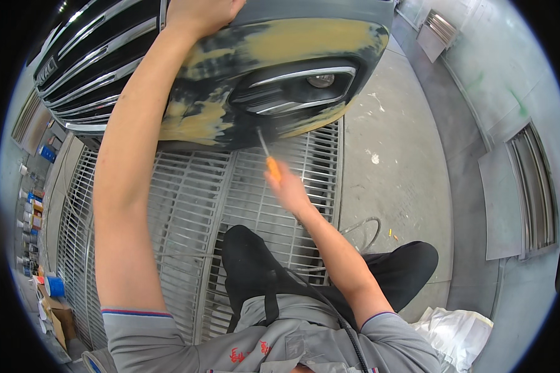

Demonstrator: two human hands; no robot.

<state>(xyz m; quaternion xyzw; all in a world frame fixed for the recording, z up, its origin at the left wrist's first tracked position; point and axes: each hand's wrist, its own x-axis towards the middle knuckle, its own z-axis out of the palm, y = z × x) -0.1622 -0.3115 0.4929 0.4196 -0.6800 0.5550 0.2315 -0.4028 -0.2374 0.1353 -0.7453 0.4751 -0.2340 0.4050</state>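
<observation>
A dark car bumper [230, 127] with tan sanded filler patches [311, 38] fills the top middle in front of me. Set into it is a fog lamp [321, 81] inside a chrome-edged surround [348, 78]. My right hand [286, 185] is closed around the orange handle of a screwdriver [272, 166]. Its thin metal shaft points up at the bumper's lower edge; whether the tip touches is unclear. Reaching far up, my left hand [204, 15] lies at the bumper's upper part beside the grille, its fingers mostly cut off by the picture's edge.
Left of my arm is the chrome-barred grille [93, 59]. Metal floor grating [180, 205] lies below the bumper, with a hose [373, 227] across it. Cans and boxes [34, 217] line the left wall. A white plastic bag [457, 336] sits at lower right.
</observation>
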